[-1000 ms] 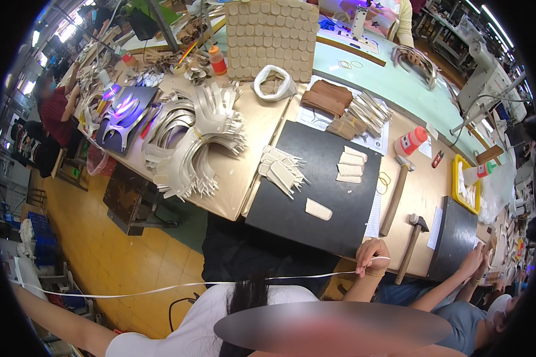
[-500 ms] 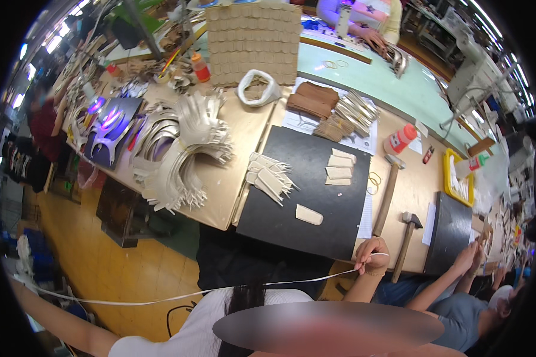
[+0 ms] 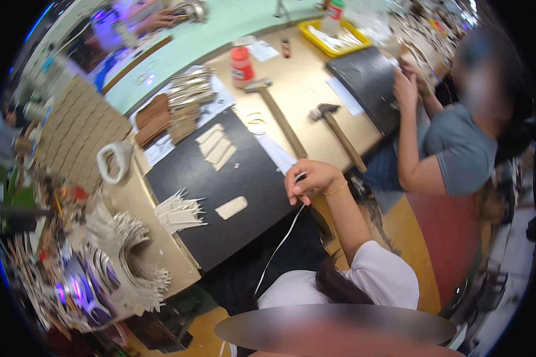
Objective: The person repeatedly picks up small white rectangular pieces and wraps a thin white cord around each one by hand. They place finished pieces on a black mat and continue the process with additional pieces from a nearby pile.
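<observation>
My right hand [image 3: 312,180] is closed on one end of a narrow white strip [image 3: 281,241], just off the front edge of the black mat [image 3: 205,244]. The strip hangs from my fingers toward my lap and passes out of sight behind my body. My left hand is outside the picture. On the mat lie a single cream rounded piece [image 3: 231,207], an overlapping row of similar cream pieces [image 3: 215,146] and a fanned pile of cream pieces with thin tails [image 3: 178,212].
Two hammers [image 3: 280,119] [image 3: 342,140] lie right of the mat, near a red bottle [image 3: 242,66]. A yellow tray [image 3: 333,50] stands farther back. Large cream curved pieces [image 3: 131,262] are heaped at left. On the right, a co-worker [image 3: 452,143] sits by another black board [image 3: 363,83].
The view has swung to the right, so the table appears turned and shifted left. My left arm has gone out of view. The strip, earlier stretched across to the left, now hangs downward.
</observation>
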Motion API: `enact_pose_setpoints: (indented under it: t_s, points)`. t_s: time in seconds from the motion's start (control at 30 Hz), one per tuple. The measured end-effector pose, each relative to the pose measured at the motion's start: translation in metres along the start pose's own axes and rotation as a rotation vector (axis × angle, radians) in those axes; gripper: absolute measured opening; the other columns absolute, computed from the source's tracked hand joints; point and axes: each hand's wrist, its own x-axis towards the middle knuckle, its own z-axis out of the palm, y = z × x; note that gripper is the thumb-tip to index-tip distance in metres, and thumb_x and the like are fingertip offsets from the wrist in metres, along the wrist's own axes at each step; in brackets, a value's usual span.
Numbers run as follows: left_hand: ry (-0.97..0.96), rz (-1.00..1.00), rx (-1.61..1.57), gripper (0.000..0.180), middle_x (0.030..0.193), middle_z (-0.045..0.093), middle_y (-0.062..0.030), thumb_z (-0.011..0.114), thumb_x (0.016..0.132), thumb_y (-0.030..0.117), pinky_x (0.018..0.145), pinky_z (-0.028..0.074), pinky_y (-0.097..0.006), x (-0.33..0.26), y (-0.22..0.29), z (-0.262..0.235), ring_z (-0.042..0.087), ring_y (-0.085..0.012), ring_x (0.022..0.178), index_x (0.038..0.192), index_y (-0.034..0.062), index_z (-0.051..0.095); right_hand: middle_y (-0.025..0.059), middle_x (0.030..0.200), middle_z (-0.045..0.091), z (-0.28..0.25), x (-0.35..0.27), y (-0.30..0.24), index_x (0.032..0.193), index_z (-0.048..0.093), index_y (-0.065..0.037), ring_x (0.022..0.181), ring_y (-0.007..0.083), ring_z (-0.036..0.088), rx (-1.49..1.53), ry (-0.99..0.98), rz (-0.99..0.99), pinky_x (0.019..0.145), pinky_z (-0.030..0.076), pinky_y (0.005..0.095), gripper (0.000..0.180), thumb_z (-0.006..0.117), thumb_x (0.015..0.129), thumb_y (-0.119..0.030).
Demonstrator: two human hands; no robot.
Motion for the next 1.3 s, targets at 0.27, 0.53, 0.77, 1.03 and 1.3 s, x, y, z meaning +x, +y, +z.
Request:
enact_pose_setpoints:
  t_s: [0.27,0.53,0.77,1.03,1.3]
  points:
    - [-0.607,-0.531,0.076,0.034,0.097,0.064,-0.0158,0.06,0.102,0.03,0.065,0.058,-0.039,-0.194,-0.049,0.062,0.065,-0.0286,0.073,0.121,0.0013,0.056,0.0189,0.088,0.072,0.003,-0.01,-0.016,0.091,0.071,0.003,0.055,0.0181,0.069,0.075,0.041,-0.276,0.042,0.041,0.0202,0.025,0.079,0.092,-0.021]
    - [-1.135,-1.029,0.269,0.029,0.087,0.064,-0.014,0.058,0.103,0.028,0.059,0.056,-0.037,-0.328,-0.086,0.035,0.065,-0.0255,0.067,0.112,0.0001,0.06,0.0159,0.092,0.072,0.009,0.01,-0.032,0.094,0.069,-0.003,0.058,0.0149,0.071,0.056,0.014,-0.369,0.041,0.035,0.0172,0.019,0.073,0.096,-0.021]
    - [-1.392,-1.127,0.421,0.028,0.079,0.065,-0.0124,0.056,0.104,0.026,0.054,0.055,-0.035,-0.358,-0.107,0.045,0.065,-0.0228,0.061,0.104,-0.001,0.063,0.0134,0.087,0.069,0.011,-0.024,-0.03,0.094,0.068,-0.001,0.052,0.0123,0.065,0.151,0.095,-0.516,0.039,0.032,0.0179,0.021,0.074,0.097,-0.021]
    - [-1.581,-1.096,0.607,0.031,0.069,0.065,-0.0106,0.053,0.106,0.024,0.049,0.054,-0.033,-0.342,-0.122,0.044,0.065,-0.0197,0.054,0.096,-0.0022,0.066,0.0107,0.082,0.069,0.018,-0.032,-0.027,0.1,0.068,0.002,0.046,0.0054,0.052,0.198,0.322,-0.517,0.039,0.033,0.0178,0.018,0.075,0.095,-0.014]
    - [-1.662,-0.587,0.25,0.044,0.054,0.059,-0.0065,0.054,0.107,0.027,0.043,0.045,-0.028,-0.261,-0.004,0.092,0.058,-0.0127,0.044,0.078,-0.0027,0.068,0.0051,0.08,0.068,0.045,-0.008,-0.018,0.109,0.073,0.003,0.05,0.0027,0.047,0.028,0.468,-0.063,0.043,0.033,0.0181,0.023,0.074,0.096,-0.016]
